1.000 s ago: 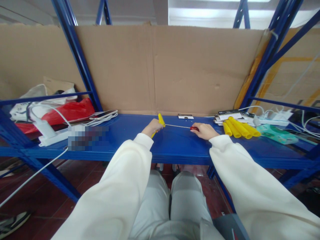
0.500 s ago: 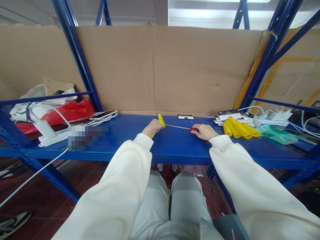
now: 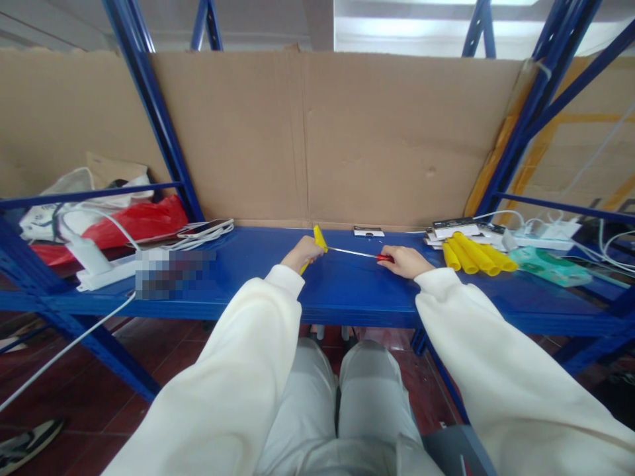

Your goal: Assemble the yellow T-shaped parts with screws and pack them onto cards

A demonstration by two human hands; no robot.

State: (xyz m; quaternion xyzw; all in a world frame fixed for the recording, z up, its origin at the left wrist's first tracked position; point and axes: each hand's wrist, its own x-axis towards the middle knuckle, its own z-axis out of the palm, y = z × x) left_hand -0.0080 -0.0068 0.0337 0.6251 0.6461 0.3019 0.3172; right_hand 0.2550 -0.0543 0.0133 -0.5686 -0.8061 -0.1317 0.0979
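Forward, arms outstretched | left hand: yellow piece | right hand: red handle

We have open table leftward from our left hand and its yellow piece, up to a pixelated patch beside the white power strip. Between our hands, the shaft of the red-handled tool bars a straight pass front to back, but we have room on its near side. Yellow tubes block us near the right hand; cardboard closes the back.
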